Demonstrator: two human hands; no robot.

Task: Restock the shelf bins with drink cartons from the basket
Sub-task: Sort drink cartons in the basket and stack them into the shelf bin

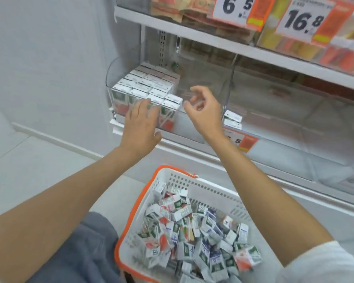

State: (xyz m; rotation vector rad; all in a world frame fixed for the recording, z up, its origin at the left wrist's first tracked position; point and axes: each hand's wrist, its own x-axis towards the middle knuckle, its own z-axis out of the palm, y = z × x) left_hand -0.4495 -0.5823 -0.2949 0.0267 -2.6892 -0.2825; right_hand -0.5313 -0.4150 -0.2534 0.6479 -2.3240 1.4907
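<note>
White basket (pixel 213 193): one | clear bin (pixel 114 78): one | hands: two, left (pixel 140 123), right (pixel 202 111), both empty, fingers spread

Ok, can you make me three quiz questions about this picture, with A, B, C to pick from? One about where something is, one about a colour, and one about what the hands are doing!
1. Where do the neatly packed cartons sit?
A. at the left end of the clear bin
B. on the floor
C. on the top shelf

2. What colour is the rim of the basket?
A. blue
B. orange
C. green

3. What are the hands holding?
A. the left holds a carton
B. the right holds a carton
C. nothing, both are empty

Answers:
1 is A, because the cartons stand in tidy rows against the bin's left wall.
2 is B, because an orange band runs round the white basket's top.
3 is C, because the left hand lies flat on the bin's front and the right hand is open with curled fingers around nothing.
</note>
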